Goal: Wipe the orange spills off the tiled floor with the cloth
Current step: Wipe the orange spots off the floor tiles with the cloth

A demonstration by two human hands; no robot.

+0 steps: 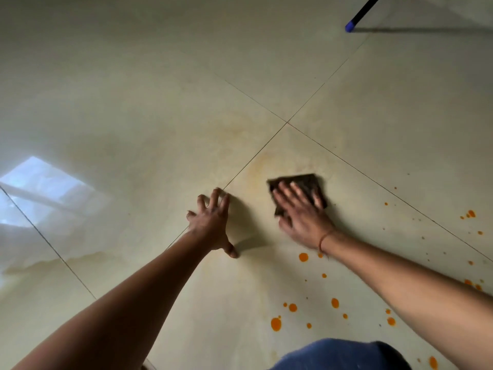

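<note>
The right hand [301,218] lay flat, fingers straight, pressing a dark cloth [310,180] onto the tiled floor [133,116]. Left of the cloth, the left hand [212,222] rested with fingers spread wide. Nearer the person than the cloth and to its right, orange spills [303,257] dotted the tiles.

Floor: we look down on a glossy cream tiled floor [128,97], its tiles large and faintly veined
Joints: we see thin dark grout lines [330,77] crossing near the middle, where four tiles meet; one more runs across the lower left
Light: we find a bright pale-blue reflection [40,188] on the left, crossed by a paler bar
Top right: we make out a black pole [364,10] whose blue tip touches the floor, its shadow [426,30] stretching right
</note>
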